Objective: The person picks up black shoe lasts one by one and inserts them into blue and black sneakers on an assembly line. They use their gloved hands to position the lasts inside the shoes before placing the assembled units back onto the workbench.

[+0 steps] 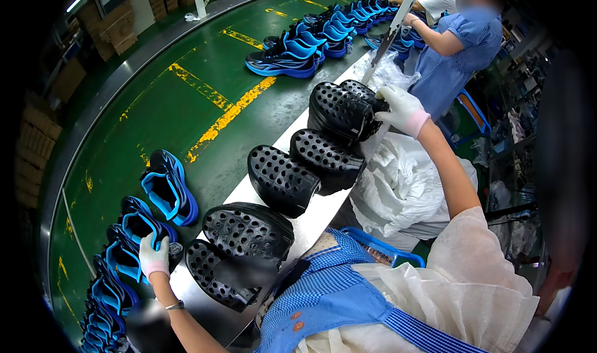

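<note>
My left hand (154,258), in a white glove, reaches over the row on the left. Its fingers close on the near edge of a black-and-blue sneaker (138,219). Another sneaker (169,188) stands just beyond it. My right hand (403,110), gloved in white with a pink cuff, is stretched out to the far end of a narrow white shelf (320,222). Its fingers curl on the end of a black perforated plastic shoe insert (362,92); the fingertips are partly hidden. More black inserts (283,176) lie in pairs along the shelf.
A green conveyor (205,113) with worn yellow markings curves past the shelf. Several sneakers (292,51) line it farther on. White plastic bags (401,185) bulge beside the shelf near a blue bin (404,256). Co-workers (448,48) stand at the upper right, beyond a metal post (395,29).
</note>
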Demonstrator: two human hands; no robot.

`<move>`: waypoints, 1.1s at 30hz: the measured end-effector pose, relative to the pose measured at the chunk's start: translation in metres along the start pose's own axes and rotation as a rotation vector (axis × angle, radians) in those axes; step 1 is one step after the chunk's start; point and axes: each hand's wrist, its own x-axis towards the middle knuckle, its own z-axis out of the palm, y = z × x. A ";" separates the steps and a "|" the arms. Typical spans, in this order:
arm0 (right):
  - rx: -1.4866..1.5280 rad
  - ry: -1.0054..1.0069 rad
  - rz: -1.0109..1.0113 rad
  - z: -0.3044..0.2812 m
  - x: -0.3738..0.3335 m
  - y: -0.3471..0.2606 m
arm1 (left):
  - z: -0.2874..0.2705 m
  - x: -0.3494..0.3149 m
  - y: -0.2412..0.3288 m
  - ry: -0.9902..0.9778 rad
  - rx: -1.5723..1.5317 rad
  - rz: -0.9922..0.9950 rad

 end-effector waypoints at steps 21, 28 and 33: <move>0.856 -0.214 -0.661 -0.013 0.065 -0.320 | -0.049 -0.018 0.082 -0.497 -1.701 0.240; 0.852 -0.409 -0.665 0.031 0.070 -0.376 | -0.033 -0.014 0.073 -0.177 -1.981 0.026; 0.655 -0.406 -0.737 0.044 0.083 -0.378 | -0.029 -0.001 0.076 -0.127 -1.974 0.047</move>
